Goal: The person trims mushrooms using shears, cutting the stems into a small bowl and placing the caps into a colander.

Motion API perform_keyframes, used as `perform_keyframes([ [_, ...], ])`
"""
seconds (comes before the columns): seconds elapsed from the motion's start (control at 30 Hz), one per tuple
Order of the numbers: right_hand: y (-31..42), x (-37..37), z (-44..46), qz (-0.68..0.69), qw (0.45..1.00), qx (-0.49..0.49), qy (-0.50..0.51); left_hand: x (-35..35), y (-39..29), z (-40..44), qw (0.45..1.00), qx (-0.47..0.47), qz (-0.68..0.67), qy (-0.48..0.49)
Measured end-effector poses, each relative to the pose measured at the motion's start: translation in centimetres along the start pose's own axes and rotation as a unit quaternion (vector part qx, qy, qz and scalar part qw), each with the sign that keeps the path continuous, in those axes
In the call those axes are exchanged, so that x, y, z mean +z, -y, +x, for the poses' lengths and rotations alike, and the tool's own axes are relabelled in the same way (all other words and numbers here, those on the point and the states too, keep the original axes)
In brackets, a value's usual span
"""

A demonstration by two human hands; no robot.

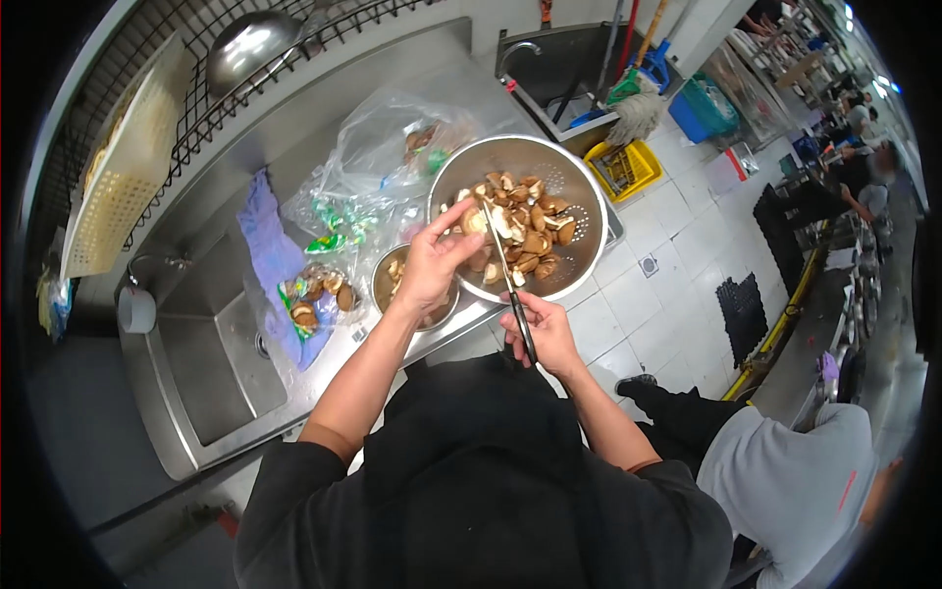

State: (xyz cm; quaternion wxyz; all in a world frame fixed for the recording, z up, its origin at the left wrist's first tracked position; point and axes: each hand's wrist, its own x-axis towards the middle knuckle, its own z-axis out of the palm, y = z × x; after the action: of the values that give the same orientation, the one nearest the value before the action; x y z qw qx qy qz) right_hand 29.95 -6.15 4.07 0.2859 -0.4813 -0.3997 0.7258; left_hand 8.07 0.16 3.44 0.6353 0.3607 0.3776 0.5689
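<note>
My left hand point(434, 263) is closed on a mushroom point(474, 222), fingertips pinching it over the big perforated metal colander point(446, 177). In my right hand point(542, 332) is a long, narrow-bladed knife with a black handle point(527, 329). Its blade points away from me and lies against or just beside the held mushroom; I cannot tell whether it has cut in. Brown mushroom pieces point(535, 239) with pale insides fill part of the colander. Beneath my left wrist stands a smaller metal bowl point(381, 287) with more pieces, partly hidden by my forearm.
Clear plastic bags point(358, 147) and a bag of mushrooms point(319, 294) lie on the steel counter beside a purple cloth point(267, 231). At left is a sink point(211, 363). A yellow mop bucket point(638, 169) stands beyond the colander. A person in grey point(785, 471) bends close by at right.
</note>
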Motion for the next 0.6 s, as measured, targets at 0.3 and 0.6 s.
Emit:
perform_keyframes([
  [0.3, -1.3, -3.6, -0.8, -0.089, 0.993, -0.067, 0.028, 0.1, -0.4, 2.9, 0.995, -0.059, 0.074, -0.004],
  [0.6, -1.4, -3.4, 0.3, -0.102, 0.993, -0.065, 0.005, -0.3, -0.4, 3.6, 0.985, -0.091, 0.143, -0.016],
])
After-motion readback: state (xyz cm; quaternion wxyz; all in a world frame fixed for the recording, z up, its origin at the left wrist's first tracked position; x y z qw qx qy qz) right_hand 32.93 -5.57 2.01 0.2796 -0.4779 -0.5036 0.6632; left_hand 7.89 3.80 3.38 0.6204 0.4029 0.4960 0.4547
